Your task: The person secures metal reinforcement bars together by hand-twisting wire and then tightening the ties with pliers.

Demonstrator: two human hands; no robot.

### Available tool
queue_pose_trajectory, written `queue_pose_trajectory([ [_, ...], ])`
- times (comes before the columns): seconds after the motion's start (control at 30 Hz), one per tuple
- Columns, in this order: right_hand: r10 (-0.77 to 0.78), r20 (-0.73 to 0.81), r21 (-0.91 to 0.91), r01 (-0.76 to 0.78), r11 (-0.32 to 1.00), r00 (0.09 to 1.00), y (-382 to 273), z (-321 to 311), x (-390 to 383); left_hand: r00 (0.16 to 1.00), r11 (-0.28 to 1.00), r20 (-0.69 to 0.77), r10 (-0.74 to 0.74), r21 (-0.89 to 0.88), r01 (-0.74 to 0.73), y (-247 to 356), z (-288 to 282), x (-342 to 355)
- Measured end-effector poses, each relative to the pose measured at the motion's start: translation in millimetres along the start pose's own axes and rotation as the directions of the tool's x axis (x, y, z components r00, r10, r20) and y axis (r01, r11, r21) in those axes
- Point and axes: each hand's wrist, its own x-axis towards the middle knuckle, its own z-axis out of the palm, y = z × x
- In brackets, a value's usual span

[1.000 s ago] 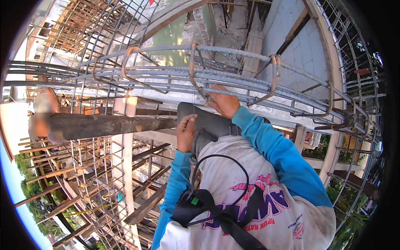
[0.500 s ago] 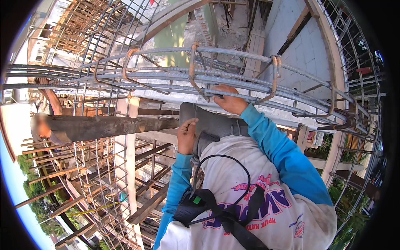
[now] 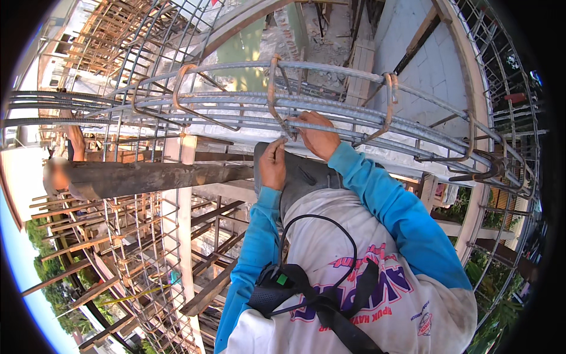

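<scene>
A cage of long grey steel bars (image 3: 236,99) bound by rusty stirrups (image 3: 272,88) curves across in front of me. My left hand (image 3: 273,165) is just below the cage, beside the foot of a stirrup. Its thumb and fingertips are pinched together on what looks like a thin wire, which hardly shows. Close beside it on the right, my right hand (image 3: 318,137) reaches to the lower bars where they meet that stirrup. Its fingers are curled closed against the steel, and what they hold is hidden. My grey-clad leg (image 3: 306,176) lies beneath both hands.
A thick dark timber (image 3: 159,180) runs left from my knee. Another person (image 3: 58,176) is at its far end. Upright rebar (image 3: 135,218) and wooden scaffolding (image 3: 215,271) stand at the lower left. A pale wall (image 3: 418,65) rises beyond the cage.
My left hand has moved up and slightly right to the bars, close to my right hand. My right hand has shifted slightly left toward the stirrup, its fingers now curled there.
</scene>
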Motion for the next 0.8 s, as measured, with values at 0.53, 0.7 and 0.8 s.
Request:
queue_pose_trajectory([
  [0.53,0.02,0.034,-0.195,-0.013,0.981,0.999,-9.0,-9.0,4.5,0.943,0.929,-0.227,-0.243,-0.335,0.159,-30.9,38.8,-2.2],
  [0.7,0.179,-0.105,0.112,-0.167,0.98,0.978,-6.3,-4.6,-23.6,0.967,0.909,-0.123,-0.222,-0.385,0.16,-35.1,40.6,6.5],
  [0.8,0.278,-0.031,0.181,-0.269,0.946,0.96,-14.3,-1.3,-39.8,0.982,0.944,-0.163,-0.09,-0.328,0.032,-22.6,44.8,3.7],
])
